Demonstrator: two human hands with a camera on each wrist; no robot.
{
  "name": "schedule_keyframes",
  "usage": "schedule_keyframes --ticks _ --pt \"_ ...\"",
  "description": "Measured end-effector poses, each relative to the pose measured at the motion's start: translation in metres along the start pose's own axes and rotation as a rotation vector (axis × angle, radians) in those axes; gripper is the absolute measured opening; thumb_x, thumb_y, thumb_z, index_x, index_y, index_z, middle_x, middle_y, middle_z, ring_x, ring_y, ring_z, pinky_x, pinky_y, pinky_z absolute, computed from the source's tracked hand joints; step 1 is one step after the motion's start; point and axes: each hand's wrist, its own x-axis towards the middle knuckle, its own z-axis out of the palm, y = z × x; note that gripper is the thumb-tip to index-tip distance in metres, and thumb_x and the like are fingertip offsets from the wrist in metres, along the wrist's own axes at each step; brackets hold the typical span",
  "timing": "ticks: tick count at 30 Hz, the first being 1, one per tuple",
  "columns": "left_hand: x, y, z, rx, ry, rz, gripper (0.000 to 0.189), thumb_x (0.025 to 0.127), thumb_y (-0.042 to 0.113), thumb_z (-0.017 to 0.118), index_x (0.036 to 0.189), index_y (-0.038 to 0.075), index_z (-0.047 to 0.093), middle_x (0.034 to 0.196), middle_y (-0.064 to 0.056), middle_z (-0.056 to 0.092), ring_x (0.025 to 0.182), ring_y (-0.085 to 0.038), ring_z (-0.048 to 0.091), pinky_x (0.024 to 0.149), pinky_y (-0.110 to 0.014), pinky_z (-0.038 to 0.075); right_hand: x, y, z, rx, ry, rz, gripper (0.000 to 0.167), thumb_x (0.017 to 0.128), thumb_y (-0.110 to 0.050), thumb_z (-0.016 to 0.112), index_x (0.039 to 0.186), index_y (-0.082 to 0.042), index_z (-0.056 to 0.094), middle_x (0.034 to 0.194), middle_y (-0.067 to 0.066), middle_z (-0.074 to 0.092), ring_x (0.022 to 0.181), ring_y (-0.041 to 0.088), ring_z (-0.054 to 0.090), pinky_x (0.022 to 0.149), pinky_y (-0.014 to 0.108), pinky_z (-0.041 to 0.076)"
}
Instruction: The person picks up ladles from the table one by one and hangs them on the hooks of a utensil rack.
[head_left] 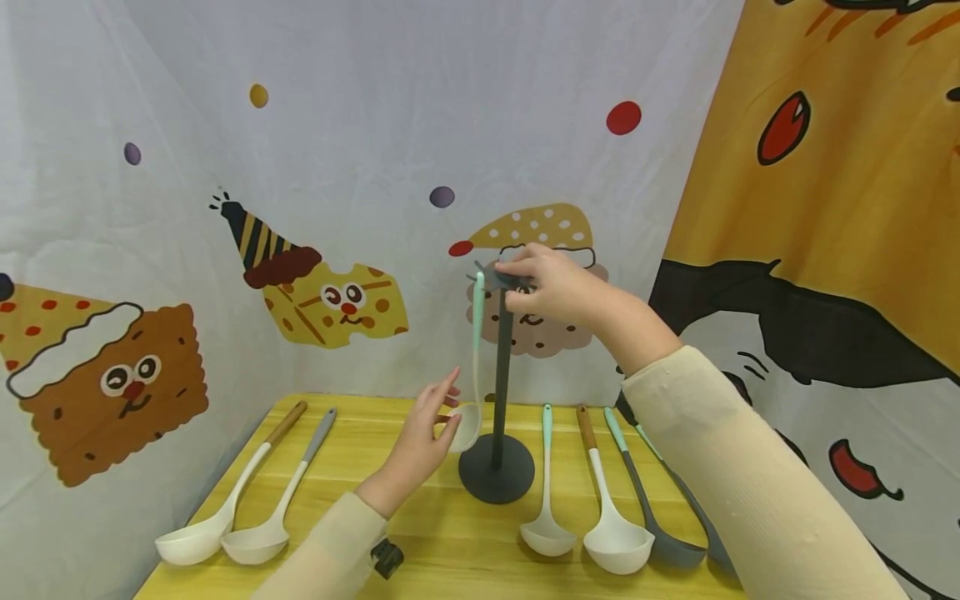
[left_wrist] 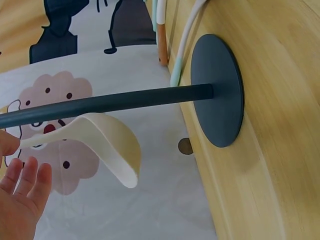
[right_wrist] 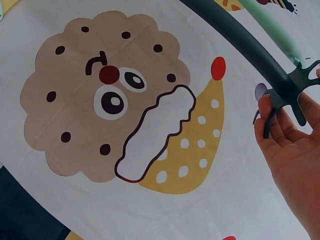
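Observation:
A ladle with a mint-green handle and a pale bowl hangs by its handle end from a dark utensil stand. My right hand grips the top of the stand, fingers bent among its hooks. Beside the hanging bowl is my left hand, its fingers spread loosely and the thumb tip overlapping the bowl's edge. In the left wrist view, the ladle runs alongside the pole, and fingers show at lower left; whether they touch it I cannot tell.
On the wooden table lie a brown-handled ladle and a grey-handled ladle at left. Several more, including a mint-handled ladle and a brown-handled white ladle, lie at right. A printed cloth hangs behind.

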Motion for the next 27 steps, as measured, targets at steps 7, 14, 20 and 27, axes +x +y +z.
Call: schedule_keyframes --ticks 7,14,20,27 --pt "-0.002 -0.003 -0.004 0.013 0.004 -0.007 0.075 0.096 -0.011 0.065 0.163 0.006 0.036 0.127 -0.020 0.057 0.112 -0.038 0.062 0.091 -0.050 0.060 0.000 0.000 0.000 -0.001 0.004 -0.006 0.061 0.097 -0.021 0.056 0.157 -0.010 0.049 0.149 0.019 0.049 0.104 0.029 0.056 0.085 0.043 0.048" --pt "-0.005 -0.009 -0.011 0.052 -0.003 -0.050 0.072 0.098 -0.006 0.066 0.163 0.007 0.037 0.128 -0.019 0.058 0.115 -0.039 0.060 0.094 -0.058 0.056 0.000 0.001 -0.001 -0.021 0.000 -0.025 0.060 0.099 -0.020 0.057 0.156 -0.006 0.049 0.148 0.021 0.049 0.103 0.029 0.056 0.087 0.044 0.049" --pt "-0.008 -0.013 -0.017 0.094 0.002 -0.067 0.070 0.099 -0.004 0.066 0.162 0.006 0.037 0.130 -0.019 0.058 0.117 -0.038 0.060 0.096 -0.058 0.055 -0.001 0.001 -0.002 -0.032 -0.006 -0.044 0.059 0.100 -0.021 0.058 0.156 -0.006 0.048 0.149 0.022 0.048 0.098 0.028 0.056 0.084 0.043 0.048" --pt "-0.015 -0.020 -0.024 0.153 -0.001 -0.081 0.067 0.100 0.001 0.066 0.161 0.007 0.040 0.135 -0.020 0.058 0.121 -0.036 0.059 0.100 -0.057 0.053 0.000 0.002 -0.001 -0.055 -0.011 -0.070 0.057 0.103 -0.022 0.057 0.157 -0.004 0.047 0.149 0.023 0.048 0.099 0.029 0.056 0.085 0.043 0.048"
